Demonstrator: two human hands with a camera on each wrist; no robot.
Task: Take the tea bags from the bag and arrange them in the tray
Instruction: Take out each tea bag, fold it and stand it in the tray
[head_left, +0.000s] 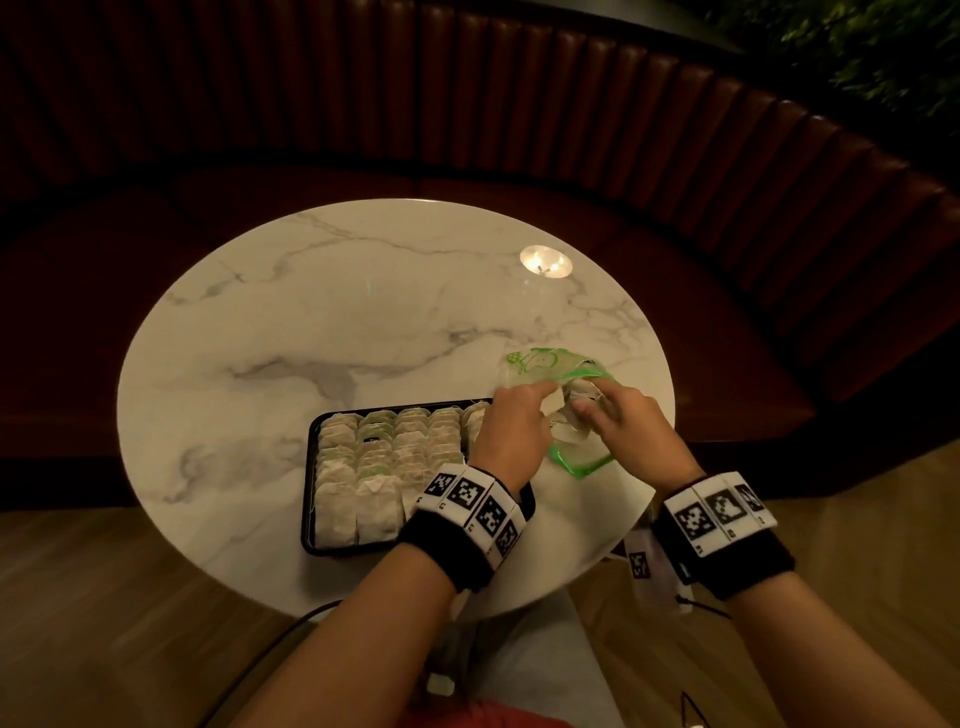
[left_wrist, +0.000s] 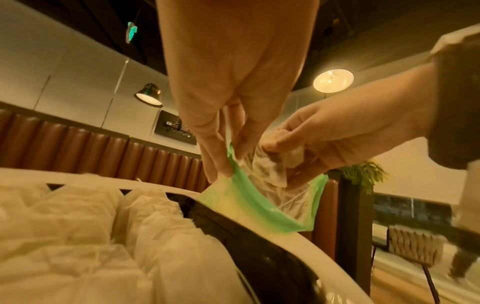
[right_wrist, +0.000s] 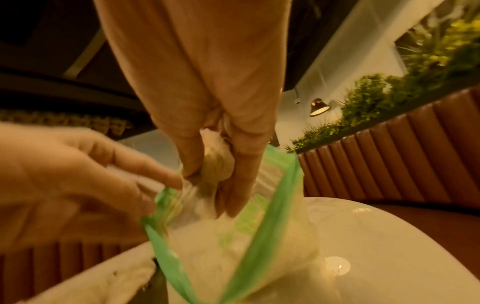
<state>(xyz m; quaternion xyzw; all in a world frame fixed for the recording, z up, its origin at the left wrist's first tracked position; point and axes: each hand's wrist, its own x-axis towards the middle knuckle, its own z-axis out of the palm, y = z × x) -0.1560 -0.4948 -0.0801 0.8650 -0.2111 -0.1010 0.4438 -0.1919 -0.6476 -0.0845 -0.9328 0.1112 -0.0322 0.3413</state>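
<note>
Both forearms reach forward over the bench's near edge, each wrist wrapped in a black band with white coded squares. The left hand (head_left: 511, 426) pinches the green rim of the bag (left_wrist: 249, 203) between thumb and fingers (left_wrist: 221, 160). The right hand (head_left: 621, 423) points downward, its fingers (right_wrist: 241, 164) curled round a tea bag (right_wrist: 218, 164) at the bag's mouth.

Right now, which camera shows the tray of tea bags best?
The head view: the whole black tray shows, its rows of tea bags countable, only the right end hidden by the left hand. The left wrist view shows one near corner; the right wrist view barely an edge.
</note>
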